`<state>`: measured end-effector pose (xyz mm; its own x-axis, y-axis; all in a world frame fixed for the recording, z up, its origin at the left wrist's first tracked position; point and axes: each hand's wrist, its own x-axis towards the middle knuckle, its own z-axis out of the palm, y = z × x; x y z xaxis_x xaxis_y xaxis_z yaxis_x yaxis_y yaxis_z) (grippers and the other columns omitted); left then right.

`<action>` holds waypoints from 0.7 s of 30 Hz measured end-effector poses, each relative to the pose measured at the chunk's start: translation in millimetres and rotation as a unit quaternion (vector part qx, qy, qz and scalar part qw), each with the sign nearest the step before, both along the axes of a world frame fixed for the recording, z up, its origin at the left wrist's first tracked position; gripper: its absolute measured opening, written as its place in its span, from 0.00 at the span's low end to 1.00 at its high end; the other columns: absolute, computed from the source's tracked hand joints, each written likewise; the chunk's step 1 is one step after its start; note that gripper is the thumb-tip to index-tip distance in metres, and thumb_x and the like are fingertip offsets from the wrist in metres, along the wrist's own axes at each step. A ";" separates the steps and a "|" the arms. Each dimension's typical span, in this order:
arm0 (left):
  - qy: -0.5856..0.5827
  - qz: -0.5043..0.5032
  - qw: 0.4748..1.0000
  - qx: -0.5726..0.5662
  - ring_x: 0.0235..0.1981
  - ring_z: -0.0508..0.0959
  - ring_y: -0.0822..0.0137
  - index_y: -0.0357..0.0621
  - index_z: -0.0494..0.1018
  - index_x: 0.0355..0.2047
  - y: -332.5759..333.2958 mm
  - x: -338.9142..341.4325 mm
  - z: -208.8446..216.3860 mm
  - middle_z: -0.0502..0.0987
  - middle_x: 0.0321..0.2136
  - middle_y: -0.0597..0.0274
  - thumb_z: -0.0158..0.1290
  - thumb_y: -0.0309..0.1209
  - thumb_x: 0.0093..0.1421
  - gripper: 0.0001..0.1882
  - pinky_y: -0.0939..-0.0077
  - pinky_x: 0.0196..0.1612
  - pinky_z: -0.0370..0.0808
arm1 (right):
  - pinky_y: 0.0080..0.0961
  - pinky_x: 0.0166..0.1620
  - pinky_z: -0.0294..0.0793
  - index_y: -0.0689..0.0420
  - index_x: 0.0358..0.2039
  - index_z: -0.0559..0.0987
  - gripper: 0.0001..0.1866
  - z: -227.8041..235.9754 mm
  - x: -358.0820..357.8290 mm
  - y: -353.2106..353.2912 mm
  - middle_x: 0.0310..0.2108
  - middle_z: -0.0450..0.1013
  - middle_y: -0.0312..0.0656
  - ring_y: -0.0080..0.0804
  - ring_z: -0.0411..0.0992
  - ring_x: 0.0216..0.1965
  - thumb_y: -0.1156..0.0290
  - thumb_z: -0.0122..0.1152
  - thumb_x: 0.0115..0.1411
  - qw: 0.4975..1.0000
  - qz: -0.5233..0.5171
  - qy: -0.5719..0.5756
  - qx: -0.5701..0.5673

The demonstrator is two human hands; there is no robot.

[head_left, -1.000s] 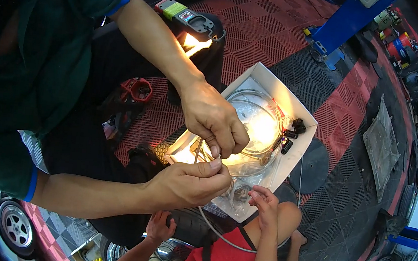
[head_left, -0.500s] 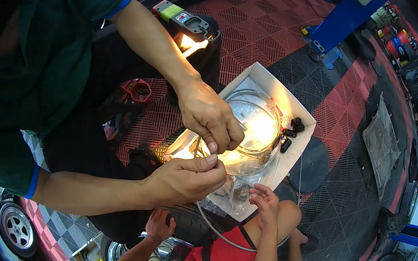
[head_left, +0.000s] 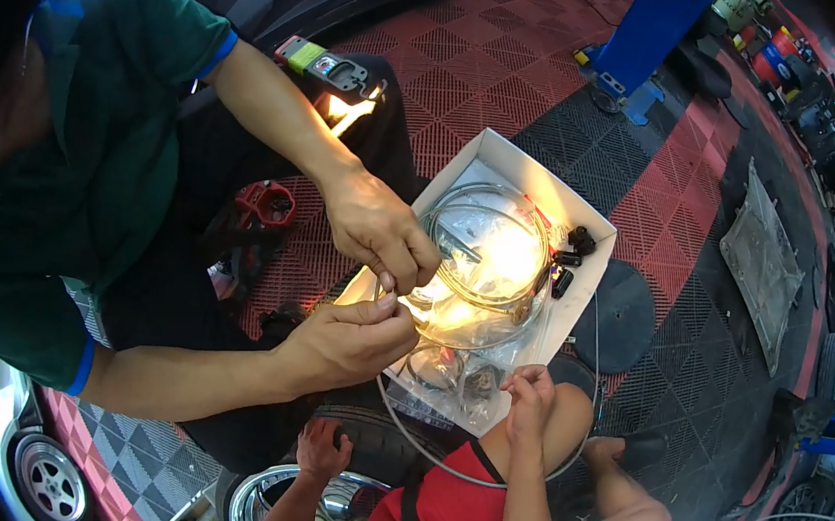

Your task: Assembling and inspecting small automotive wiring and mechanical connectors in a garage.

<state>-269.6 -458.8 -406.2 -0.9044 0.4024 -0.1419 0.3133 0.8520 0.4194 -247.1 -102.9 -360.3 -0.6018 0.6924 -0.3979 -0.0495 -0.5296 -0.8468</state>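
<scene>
My left hand (head_left: 324, 450) hangs half curled beside a tyre (head_left: 370, 442), thumb and fingers apart, nothing visible in it. My right hand (head_left: 529, 400) is raised over my bent knee at the near edge of a white cardboard box (head_left: 593, 262); its fingers are drawn in towards the thumb, with nothing seen in them. Across from me at the left, a co-worker pinches a thin grey hose between the left hand (head_left: 354, 345) and right hand (head_left: 380, 227). From there the hose (head_left: 419, 450) loops across my lap, under my right forearm.
Inside the box lie coiled hose (head_left: 484, 192), clear plastic bags (head_left: 481, 387) and black fittings (head_left: 565, 273). A lit work lamp (head_left: 326, 66) rests on the co-worker's leg. A red tool (head_left: 267, 204), a chrome wheel (head_left: 248, 505), a round black pad (head_left: 623, 316) and a blue post (head_left: 650, 42) stand around.
The view has shifted slightly. My right hand's fingers have drawn closer together. The co-worker's hands, still pinching the hose, have moved a little left, and the hose loop hangs lower-left of the box.
</scene>
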 end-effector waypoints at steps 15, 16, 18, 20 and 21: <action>-0.006 -0.003 1.000 -0.031 0.43 0.72 0.48 0.45 0.73 0.35 1.2 8.7 0.5 0.71 0.35 0.52 0.54 0.35 0.49 0.13 0.53 0.49 0.67 | 0.21 0.29 0.69 0.60 0.39 0.66 0.09 3.1 16.5 -8.2 0.25 0.64 0.36 0.22 0.62 0.20 0.77 0.52 0.57 1.000 0.006 0.000 -0.018; -0.002 -0.011 0.999 -0.031 0.43 0.72 0.48 0.45 0.73 0.36 1.3 9.7 -1.2 0.71 0.35 0.52 0.54 0.35 0.49 0.14 0.53 0.48 0.68 | 0.22 0.28 0.69 0.60 0.40 0.66 0.10 3.2 16.1 -10.1 0.24 0.64 0.36 0.22 0.61 0.19 0.77 0.52 0.58 1.000 0.000 -0.007 -0.016; 0.005 -0.015 0.999 -0.036 0.42 0.72 0.48 0.46 0.73 0.38 -5.0 15.8 -8.6 0.71 0.35 0.52 0.54 0.36 0.49 0.15 0.52 0.46 0.68 | 0.23 0.28 0.69 0.59 0.40 0.66 0.11 0.2 13.4 -11.4 0.23 0.64 0.35 0.22 0.62 0.19 0.75 0.54 0.58 1.000 0.016 -0.020 -0.015; 0.027 -0.025 0.998 -0.042 0.40 0.72 0.47 0.46 0.73 0.39 -21.5 16.6 -27.9 0.71 0.35 0.50 0.54 0.37 0.50 0.16 0.51 0.43 0.69 | 0.23 0.27 0.69 0.57 0.41 0.67 0.11 -6.4 7.6 -12.9 0.23 0.64 0.33 0.21 0.63 0.19 0.74 0.56 0.58 0.999 0.029 -0.035 -0.021; 0.068 -0.027 0.997 -0.015 0.40 0.72 0.47 0.46 0.73 0.40 -18.4 14.1 -24.2 0.71 0.35 0.50 0.54 0.37 0.51 0.16 0.51 0.42 0.69 | 0.22 0.26 0.69 0.57 0.41 0.68 0.11 -9.3 9.5 -11.9 0.23 0.64 0.33 0.21 0.62 0.19 0.74 0.56 0.59 0.998 0.021 -0.048 -0.029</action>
